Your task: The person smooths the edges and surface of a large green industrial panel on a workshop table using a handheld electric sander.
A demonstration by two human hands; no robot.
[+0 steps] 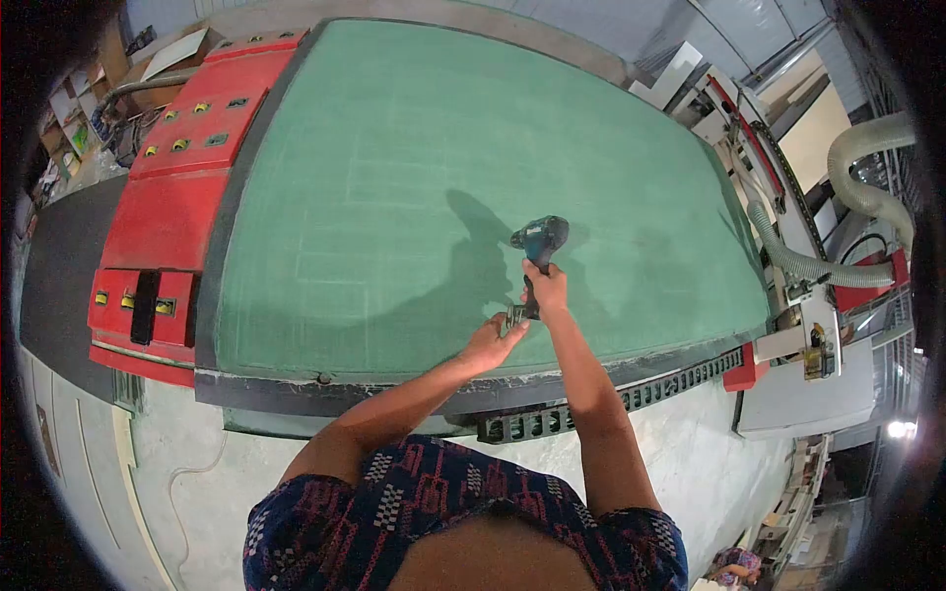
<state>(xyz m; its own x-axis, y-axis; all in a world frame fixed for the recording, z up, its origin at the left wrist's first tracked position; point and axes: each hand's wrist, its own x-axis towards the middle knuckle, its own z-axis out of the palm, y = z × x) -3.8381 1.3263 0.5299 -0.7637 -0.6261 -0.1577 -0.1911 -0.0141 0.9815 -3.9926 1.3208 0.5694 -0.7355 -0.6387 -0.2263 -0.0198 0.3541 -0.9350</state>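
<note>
A dark teal cordless drill point(545, 236) is held upright over the green surface, its head pointing to the left. My right hand point(547, 288) is wrapped round the drill's handle. Beside the base of the drill is my left hand point(498, 340), with its fingers bent round a small metallic piece point(514, 316) that is too small to make out clearly. Shadows of the drill and arms fall on the green tabletop point(394, 148) beneath.
Red machine panels point(172, 217) with yellow-marked switches line the left side. A machine gantry point(778, 167) with a grey hose point(808, 268) stands at the right. A black cable chain point(631, 394) runs along the near edge. Another person point(737, 566) is at the bottom right.
</note>
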